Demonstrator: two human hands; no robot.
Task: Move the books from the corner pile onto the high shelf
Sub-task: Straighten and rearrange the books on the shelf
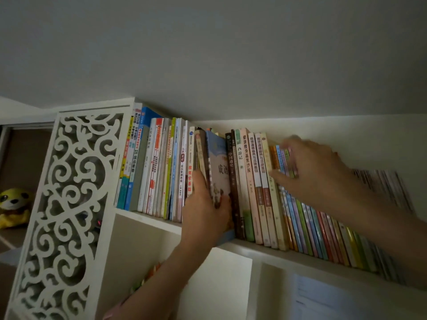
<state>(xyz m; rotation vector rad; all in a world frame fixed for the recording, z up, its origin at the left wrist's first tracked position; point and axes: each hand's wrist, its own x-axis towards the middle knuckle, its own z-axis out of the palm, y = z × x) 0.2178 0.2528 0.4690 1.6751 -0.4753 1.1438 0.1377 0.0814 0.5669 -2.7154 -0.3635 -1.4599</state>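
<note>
the right hand [309, 167] is smeared by motion blur; its fingertips cannot be resolved. the thin books [383, 188] beyond it are streaked, and their spines cannot be read. the lower spine of the blue book [218, 167] is covered by the left hand [205, 211]. the yellow plush toy [12, 206] is cut off by the left edge. print on the paper sheet [323, 299] is too blurred to read.

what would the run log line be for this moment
phase: shelving | left hand: pushing blue book into high shelf row | right hand: on thin books, blurred
</note>
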